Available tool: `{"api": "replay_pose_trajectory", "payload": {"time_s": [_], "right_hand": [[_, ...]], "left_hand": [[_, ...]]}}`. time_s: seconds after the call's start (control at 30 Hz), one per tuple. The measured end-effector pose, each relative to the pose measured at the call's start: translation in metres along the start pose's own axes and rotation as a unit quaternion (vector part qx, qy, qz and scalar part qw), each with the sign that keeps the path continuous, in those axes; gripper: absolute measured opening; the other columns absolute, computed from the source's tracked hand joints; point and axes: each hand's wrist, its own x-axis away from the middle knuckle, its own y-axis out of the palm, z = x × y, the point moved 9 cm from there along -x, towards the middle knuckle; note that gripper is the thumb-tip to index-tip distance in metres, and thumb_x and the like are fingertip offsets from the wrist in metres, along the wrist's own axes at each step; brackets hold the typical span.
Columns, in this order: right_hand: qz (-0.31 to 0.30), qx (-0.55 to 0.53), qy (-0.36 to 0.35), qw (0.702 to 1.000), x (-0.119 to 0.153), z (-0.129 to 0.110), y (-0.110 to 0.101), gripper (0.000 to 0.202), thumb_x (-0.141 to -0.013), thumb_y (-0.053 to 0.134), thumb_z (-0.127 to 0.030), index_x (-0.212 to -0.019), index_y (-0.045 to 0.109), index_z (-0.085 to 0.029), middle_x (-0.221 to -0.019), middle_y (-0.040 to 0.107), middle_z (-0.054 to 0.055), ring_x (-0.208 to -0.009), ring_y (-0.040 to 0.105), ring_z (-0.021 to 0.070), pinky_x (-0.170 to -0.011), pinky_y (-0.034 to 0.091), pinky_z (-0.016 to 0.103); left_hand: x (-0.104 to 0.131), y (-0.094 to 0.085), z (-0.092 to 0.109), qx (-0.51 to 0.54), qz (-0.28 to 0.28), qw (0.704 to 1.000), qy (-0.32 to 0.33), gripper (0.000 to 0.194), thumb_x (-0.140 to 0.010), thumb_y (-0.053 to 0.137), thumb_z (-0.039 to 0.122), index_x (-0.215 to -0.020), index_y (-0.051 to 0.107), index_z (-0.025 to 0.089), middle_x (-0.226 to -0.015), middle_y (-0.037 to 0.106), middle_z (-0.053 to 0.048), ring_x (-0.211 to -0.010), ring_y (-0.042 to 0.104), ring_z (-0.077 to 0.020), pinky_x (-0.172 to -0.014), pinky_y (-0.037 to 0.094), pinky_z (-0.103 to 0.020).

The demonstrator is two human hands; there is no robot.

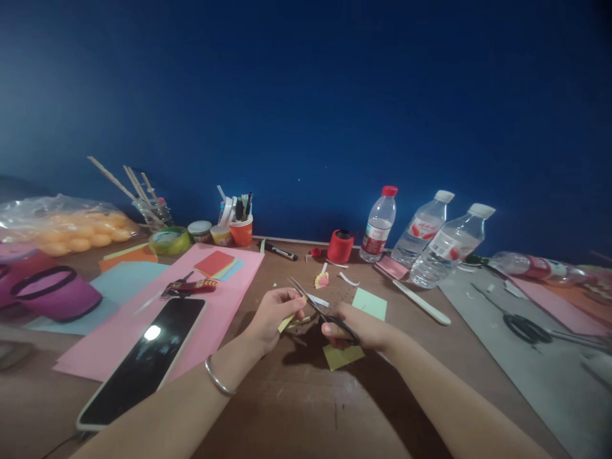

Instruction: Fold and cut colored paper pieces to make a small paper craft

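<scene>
Yellow paper strip (285, 323) shows in the head view, over the middle of the table (287, 408), pinched between the fingers of your left grip (270, 315); your right grip (363, 328) clasps black-handled scissors (347, 329), their blades parted beside your left fingertips. Beyond, to the left, an orange cup (242, 234) holds pens and other slim items, with two lidded tubs (199, 231) next to it. Farther left, a clear jar (155, 217) holds wooden sticks, and a transparent bag (79, 234) bulges with orange balls. Nearer you on that side sits a purple container (67, 294) with a black rim. Ahead is a red pot (340, 248), its dark top hard to make out. To its right stand a red-capped bottle (378, 226) and two white-capped bottles (449, 245); another bottle (530, 265) lies sideways at far right. The brown table carries pink paper (220, 306), partly under a phone (148, 360), and a grey sheet (549, 382). A blue wall (306, 115) rises behind.
</scene>
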Motion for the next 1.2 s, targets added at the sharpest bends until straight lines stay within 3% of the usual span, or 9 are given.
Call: {"api": "replay_pose_trajectory", "payload": {"time_s": [0.47, 0.67, 0.8, 0.87, 0.97, 1.03, 1.1, 1.2], "right_hand": [[0.001, 0.004, 0.005, 1.0, 0.0, -0.001, -0.001, 0.057, -0.07, 0.043, -0.065, -0.05, 0.048, -0.011, -0.045, 0.046, -0.001, -0.041, 0.04, 0.0071, -0.042, 0.028, 0.02], [-0.024, -0.11, 0.001, 0.994, 0.003, 0.001, 0.004, 0.054, -0.07, 0.045, -0.063, -0.059, 0.052, -0.011, -0.053, 0.049, 0.0, -0.047, 0.043, 0.0074, -0.045, 0.031, 0.018], [-0.055, -0.199, 0.02, 0.978, 0.008, 0.004, 0.008, 0.059, -0.068, 0.042, -0.067, -0.069, 0.056, -0.01, -0.06, 0.052, 0.003, -0.051, 0.045, 0.0083, -0.045, 0.031, 0.018], [-0.076, -0.243, 0.025, 0.967, 0.01, 0.004, 0.012, 0.061, -0.065, 0.043, -0.07, -0.072, 0.056, -0.011, -0.065, 0.054, 0.004, -0.053, 0.047, 0.0089, -0.046, 0.032, 0.018], [-0.083, -0.273, 0.022, 0.958, 0.011, 0.004, 0.013, 0.061, -0.065, 0.042, -0.07, -0.074, 0.056, -0.011, -0.066, 0.054, 0.004, -0.053, 0.046, 0.0088, -0.046, 0.032, 0.019], [-0.073, -0.282, 0.017, 0.957, 0.011, 0.003, 0.011, 0.061, -0.066, 0.041, -0.07, -0.077, 0.056, -0.012, -0.066, 0.054, 0.004, -0.052, 0.044, 0.0089, -0.045, 0.03, 0.019], [-0.042, -0.28, 0.006, 0.959, 0.008, 0.002, 0.004, 0.061, -0.066, 0.042, -0.069, -0.08, 0.056, -0.012, -0.068, 0.055, 0.005, -0.052, 0.043, 0.009, -0.044, 0.027, 0.019], [0.107, -0.188, 0.0, 0.976, 0.004, 0.008, -0.03, 0.048, -0.067, 0.05, -0.06, -0.077, 0.056, -0.014, -0.068, 0.054, 0.003, -0.051, 0.042, 0.0086, -0.045, 0.027, 0.02]], "left_hand": [[-0.001, -0.001, 0.001, -0.009, -0.007, 1.0, 0.018, 0.017, -0.062, 0.068, 0.021, -0.056, 0.054, 0.013, -0.044, 0.055, 0.003, -0.041, 0.046, -0.0054, -0.043, 0.032, -0.016], [0.001, 0.003, 0.005, -0.002, -0.019, 1.0, 0.022, 0.017, -0.06, 0.069, 0.021, -0.057, 0.054, 0.013, -0.046, 0.054, 0.004, -0.042, 0.046, -0.0056, -0.043, 0.033, -0.016], [0.002, 0.003, 0.013, -0.052, -0.018, 0.997, 0.06, 0.015, -0.063, 0.066, 0.025, -0.059, 0.055, 0.014, -0.047, 0.054, 0.003, -0.045, 0.046, -0.0073, -0.046, 0.035, -0.018], [0.004, 0.0, 0.023, -0.148, 0.011, 0.982, 0.121, 0.013, -0.066, 0.063, 0.026, -0.062, 0.057, 0.015, -0.051, 0.055, 0.002, -0.049, 0.048, -0.009, -0.049, 0.037, -0.02], [0.011, 0.001, 0.039, -0.341, 0.048, 0.912, 0.222, 0.012, -0.069, 0.06, 0.027, -0.065, 0.06, 0.016, -0.059, 0.056, 0.001, -0.054, 0.047, -0.0103, -0.053, 0.037, -0.021], [0.013, 0.005, 0.039, -0.409, 0.047, 0.88, 0.238, 0.013, -0.071, 0.057, 0.029, -0.067, 0.06, 0.017, -0.06, 0.056, 0.002, -0.053, 0.046, -0.0101, -0.052, 0.036, -0.021], [0.012, 0.005, 0.036, -0.423, 0.039, 0.876, 0.23, 0.016, -0.074, 0.054, 0.032, -0.069, 0.059, 0.018, -0.059, 0.055, 0.003, -0.052, 0.046, -0.0103, -0.051, 0.036, -0.021], [0.01, 0.001, 0.039, -0.417, 0.059, 0.877, 0.232, 0.019, -0.077, 0.05, 0.034, -0.072, 0.057, 0.018, -0.062, 0.057, 0.002, -0.056, 0.05, -0.0118, -0.056, 0.039, -0.023]]}}
